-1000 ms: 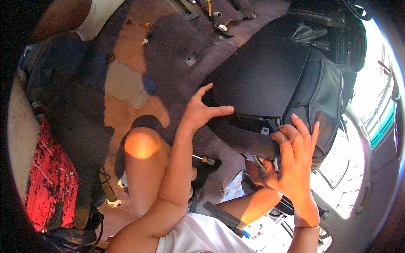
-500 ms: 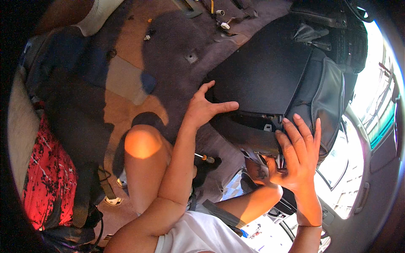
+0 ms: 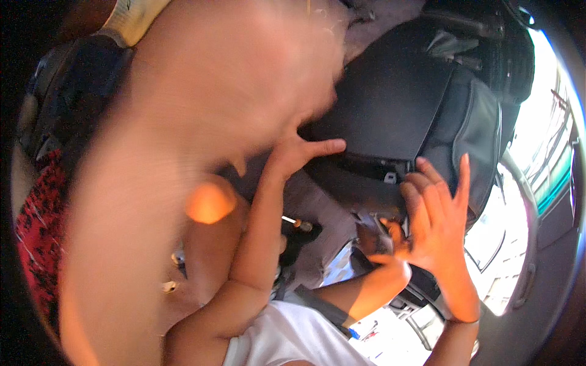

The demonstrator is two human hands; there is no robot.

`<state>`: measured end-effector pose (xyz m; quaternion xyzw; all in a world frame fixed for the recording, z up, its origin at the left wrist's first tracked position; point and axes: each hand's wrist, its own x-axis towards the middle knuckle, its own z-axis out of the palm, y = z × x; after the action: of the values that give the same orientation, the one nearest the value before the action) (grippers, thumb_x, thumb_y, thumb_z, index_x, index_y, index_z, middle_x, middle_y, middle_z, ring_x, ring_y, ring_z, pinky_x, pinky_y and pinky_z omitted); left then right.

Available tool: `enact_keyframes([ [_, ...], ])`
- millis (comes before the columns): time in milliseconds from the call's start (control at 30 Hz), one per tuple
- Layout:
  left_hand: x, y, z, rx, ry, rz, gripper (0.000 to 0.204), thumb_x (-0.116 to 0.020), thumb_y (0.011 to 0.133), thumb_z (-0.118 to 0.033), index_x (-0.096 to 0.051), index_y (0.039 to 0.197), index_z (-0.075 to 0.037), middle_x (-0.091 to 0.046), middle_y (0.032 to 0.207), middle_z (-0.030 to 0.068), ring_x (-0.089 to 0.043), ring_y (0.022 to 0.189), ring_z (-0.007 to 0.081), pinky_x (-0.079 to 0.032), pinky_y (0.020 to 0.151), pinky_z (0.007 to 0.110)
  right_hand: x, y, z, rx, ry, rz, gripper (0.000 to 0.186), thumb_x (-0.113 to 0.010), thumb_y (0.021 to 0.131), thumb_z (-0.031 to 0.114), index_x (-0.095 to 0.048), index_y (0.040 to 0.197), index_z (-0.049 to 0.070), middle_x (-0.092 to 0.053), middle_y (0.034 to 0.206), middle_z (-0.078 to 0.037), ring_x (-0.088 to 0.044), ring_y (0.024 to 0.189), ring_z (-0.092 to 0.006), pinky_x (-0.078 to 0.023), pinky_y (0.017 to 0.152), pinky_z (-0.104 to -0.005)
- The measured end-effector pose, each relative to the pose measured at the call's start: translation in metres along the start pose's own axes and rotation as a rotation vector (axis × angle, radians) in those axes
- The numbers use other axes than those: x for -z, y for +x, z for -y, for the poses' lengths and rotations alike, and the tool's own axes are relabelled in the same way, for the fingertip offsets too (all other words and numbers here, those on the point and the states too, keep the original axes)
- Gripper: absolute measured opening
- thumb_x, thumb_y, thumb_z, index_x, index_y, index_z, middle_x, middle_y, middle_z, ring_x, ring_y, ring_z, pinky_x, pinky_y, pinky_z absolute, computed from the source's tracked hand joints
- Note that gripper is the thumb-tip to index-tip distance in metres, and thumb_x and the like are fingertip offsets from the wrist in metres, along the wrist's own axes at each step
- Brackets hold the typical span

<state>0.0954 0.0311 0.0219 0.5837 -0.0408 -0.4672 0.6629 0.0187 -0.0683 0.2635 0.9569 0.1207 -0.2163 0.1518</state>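
Note:
A black car seat part [image 3: 384, 104] with a smooth hard panel and a leather side [image 3: 479, 128] lies in front of me. My left hand [image 3: 293, 152] touches the panel's near left edge, thumb stretched out flat. Its other fingers are mostly hidden by a large blurred arm [image 3: 201, 110] very close to the view, apart from my own two. My right hand [image 3: 430, 210] is at the panel's near right corner with fingers spread, nothing seen in them. Between my hands, a dark slot in the seat part shows a small pale metal latch [image 3: 390, 177].
On the carpet [image 3: 323, 210] lies a screwdriver [image 3: 302, 225] near my bent knee [image 3: 213, 201]. Red and black patterned cloth [image 3: 43, 219] is at the left. Bright window openings [image 3: 513, 183] and grey trim [image 3: 552, 262] line the right side.
The blurred arm has come in from the left and covers much of the carpet. My right hand has shifted slightly, its little finger raised from the panel edge. My left hand stays put.

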Motion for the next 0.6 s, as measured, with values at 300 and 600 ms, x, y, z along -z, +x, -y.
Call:
enact_keyframes([
  [300, 0.005, 0.022, -0.041, -0.486, 0.922, 0.698, 0.072, -0.033, 0.102, -0.055, -0.025, 0.158, -0.011, -0.016, 0.167, 0.0098, -0.012, 0.154, 0.0258, 0.004, 0.126, 0.045, -0.004, 0.001, -0.005, 0.058, -0.055, -0.035, 0.054, -0.067, 0.063, 0.026, -0.07, 0.108, -0.003, -0.062, 0.108, -0.015, -0.059, 0.116, -0.0345, -0.033, 0.111, -0.0663],
  [600, -0.016, 0.022, -0.006, -0.974, 1.377, 0.403, 0.082, -0.036, 0.098, -0.053, -0.018, 0.156, 0.002, -0.008, 0.167, 0.015, -0.009, 0.155, 0.0266, -0.004, 0.126, 0.042, -0.001, 0.004, -0.007, 0.064, -0.043, -0.019, 0.05, -0.069, 0.06, 0.027, -0.07, 0.099, -0.003, -0.066, 0.108, -0.017, -0.061, 0.115, -0.0369, -0.04, 0.106, -0.0592],
])
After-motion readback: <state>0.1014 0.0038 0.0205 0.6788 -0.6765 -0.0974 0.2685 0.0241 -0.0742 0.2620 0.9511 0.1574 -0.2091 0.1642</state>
